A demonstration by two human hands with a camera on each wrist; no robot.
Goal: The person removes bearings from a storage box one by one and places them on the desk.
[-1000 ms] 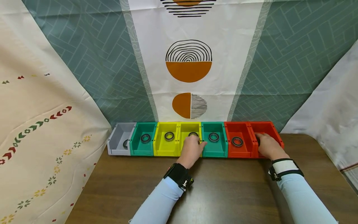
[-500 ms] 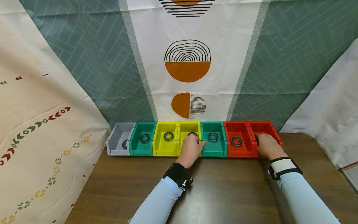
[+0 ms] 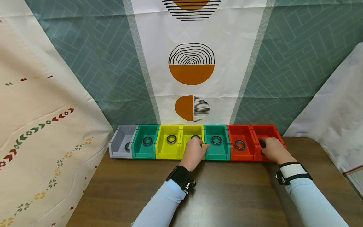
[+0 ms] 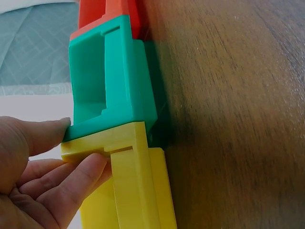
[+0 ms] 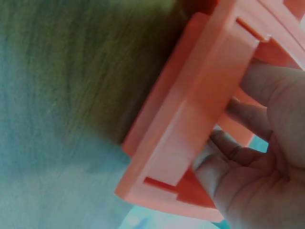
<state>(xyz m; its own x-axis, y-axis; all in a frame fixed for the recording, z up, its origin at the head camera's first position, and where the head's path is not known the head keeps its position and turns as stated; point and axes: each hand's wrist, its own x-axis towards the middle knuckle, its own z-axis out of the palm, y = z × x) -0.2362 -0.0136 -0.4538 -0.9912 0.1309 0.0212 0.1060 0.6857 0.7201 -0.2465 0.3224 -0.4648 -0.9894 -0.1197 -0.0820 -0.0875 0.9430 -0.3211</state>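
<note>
My left hand (image 3: 193, 153) grips the side wall of the right-hand yellow bin (image 4: 131, 171), its thumb on the green bin's side and its fingers inside the yellow one. A ball bearing (image 3: 195, 136) in that bin shows just behind the hand. My right hand (image 3: 273, 148) reaches into the far-right red bin (image 5: 190, 109). Its fingers pinch a dark bearing (image 3: 262, 144), mostly hidden in the head view. The right wrist view shows the fingers curled behind the bin's front lip, where the bearing cannot be made out clearly.
Bearings also lie in the grey bin (image 3: 120, 154), the left green bin (image 3: 144, 154), the left yellow bin (image 3: 167, 153), the right green bin (image 3: 216, 154) and the neighbouring red bin (image 3: 242, 155). The row stands on a wooden table (image 3: 227, 195) before a hanging cloth (image 3: 113, 94).
The right hand has shifted slightly, and more of the dark bearing shows at its fingertips. My left hand keeps its place on the bin wall. The head view tilts slightly.
</note>
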